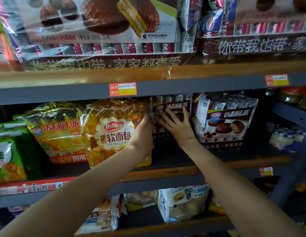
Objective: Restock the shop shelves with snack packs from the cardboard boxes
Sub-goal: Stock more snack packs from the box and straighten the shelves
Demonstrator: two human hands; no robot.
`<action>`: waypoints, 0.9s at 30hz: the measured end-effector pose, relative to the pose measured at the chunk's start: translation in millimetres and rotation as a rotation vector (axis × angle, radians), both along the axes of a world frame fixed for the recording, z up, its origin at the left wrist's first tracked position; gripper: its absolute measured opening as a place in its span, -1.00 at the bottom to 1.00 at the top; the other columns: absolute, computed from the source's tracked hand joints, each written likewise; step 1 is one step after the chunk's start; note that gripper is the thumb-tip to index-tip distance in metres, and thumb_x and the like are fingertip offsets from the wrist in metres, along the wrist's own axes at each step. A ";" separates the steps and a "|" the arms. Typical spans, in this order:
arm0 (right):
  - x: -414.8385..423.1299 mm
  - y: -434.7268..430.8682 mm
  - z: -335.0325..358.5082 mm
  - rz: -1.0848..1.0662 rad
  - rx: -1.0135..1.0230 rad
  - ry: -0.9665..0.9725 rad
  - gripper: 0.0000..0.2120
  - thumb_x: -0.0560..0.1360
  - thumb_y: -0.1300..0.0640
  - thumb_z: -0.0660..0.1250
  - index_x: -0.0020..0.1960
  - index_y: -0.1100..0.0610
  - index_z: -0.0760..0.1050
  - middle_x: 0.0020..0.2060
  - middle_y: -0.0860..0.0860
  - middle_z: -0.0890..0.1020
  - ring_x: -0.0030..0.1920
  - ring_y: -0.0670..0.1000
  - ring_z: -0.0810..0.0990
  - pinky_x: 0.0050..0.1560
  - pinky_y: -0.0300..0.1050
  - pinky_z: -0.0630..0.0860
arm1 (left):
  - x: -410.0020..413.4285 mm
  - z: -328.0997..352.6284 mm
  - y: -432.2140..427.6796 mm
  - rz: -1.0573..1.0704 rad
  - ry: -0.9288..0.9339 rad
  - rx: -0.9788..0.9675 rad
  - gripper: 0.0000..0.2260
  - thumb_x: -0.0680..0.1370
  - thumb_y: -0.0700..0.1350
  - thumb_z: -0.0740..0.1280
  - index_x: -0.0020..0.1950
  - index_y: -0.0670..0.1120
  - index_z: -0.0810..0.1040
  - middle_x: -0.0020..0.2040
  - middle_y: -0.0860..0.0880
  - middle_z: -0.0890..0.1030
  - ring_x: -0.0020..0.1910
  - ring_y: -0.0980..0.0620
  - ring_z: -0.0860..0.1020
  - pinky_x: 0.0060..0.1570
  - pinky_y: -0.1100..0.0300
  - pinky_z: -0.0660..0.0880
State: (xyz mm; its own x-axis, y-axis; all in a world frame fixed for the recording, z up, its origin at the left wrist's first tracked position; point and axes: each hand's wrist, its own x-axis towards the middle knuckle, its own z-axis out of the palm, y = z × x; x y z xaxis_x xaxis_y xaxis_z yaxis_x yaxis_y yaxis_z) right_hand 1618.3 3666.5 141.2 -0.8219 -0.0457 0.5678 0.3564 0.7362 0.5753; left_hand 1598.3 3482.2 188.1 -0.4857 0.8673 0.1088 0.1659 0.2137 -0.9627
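On the middle shelf [165, 170] stands a brown chocolate pie pack [172, 106], set back between a yellow soft bread bag [113, 132] and a second chocolate pie pack [225, 122]. My right hand [176, 124] lies flat on the front of the brown pack, fingers spread and straight. My left hand [143, 129] is wedged at that pack's left edge, against the bread bag; its fingers are hidden behind the pack and bag. No cardboard box is in view.
Large chocolate pie packs [101, 31] fill the top shelf. A yellow pie bag [58, 134] and green packs [10, 151] sit left of the bread bag. Jars [285, 137] stand at the right. The lower shelf holds a white snack bag [183, 202].
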 end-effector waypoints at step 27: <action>121.8 6.1 9.2 0.122 -0.508 0.602 -0.45 0.37 0.19 0.44 0.30 0.26 0.35 0.22 0.22 0.46 0.21 0.19 0.38 0.22 0.19 0.45 | 44.1 13.7 48.4 -0.467 -1.103 0.937 -0.62 0.58 -0.02 0.25 0.34 -0.15 0.33 0.20 -0.16 0.51 0.17 -0.17 0.51 0.05 0.05 0.44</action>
State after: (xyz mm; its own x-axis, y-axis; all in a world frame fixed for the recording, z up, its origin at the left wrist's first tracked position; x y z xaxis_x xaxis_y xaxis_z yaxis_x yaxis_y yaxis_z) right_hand 1740.1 3672.6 150.4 -0.3732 0.2683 0.8881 0.3992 0.9106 -0.1074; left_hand 1642.4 3530.6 201.9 -0.4000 0.7881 0.4679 0.9134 0.3849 0.1326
